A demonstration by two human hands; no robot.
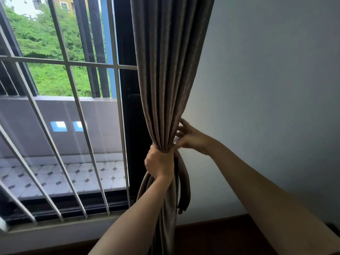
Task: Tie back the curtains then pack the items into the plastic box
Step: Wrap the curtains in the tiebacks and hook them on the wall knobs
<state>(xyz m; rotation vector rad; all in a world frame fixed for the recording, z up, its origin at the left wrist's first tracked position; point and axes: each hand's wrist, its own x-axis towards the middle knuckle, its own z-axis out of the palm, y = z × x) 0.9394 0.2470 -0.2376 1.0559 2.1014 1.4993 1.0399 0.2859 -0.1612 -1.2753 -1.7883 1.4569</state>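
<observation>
Left hand (159, 161) grip closed round the gathered curtain (166, 80) beside the window grille (70, 111), bunching it. Right hand (190, 137) fingers pinch the tieback (184, 183) behind the bunch; loop dangles. Plastic box not visible.

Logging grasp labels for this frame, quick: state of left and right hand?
Left hand: closed around the gathered curtain.
Right hand: fingers at the curtain's right edge by the tieback strap; whether it grips anything cannot be told.

- Taupe curtain (165, 70): hangs bunched into tight vertical folds, cinched narrow at mid-height.
- Matching tieback (184, 188): dangles in a loop beside the gathered folds.
</observation>
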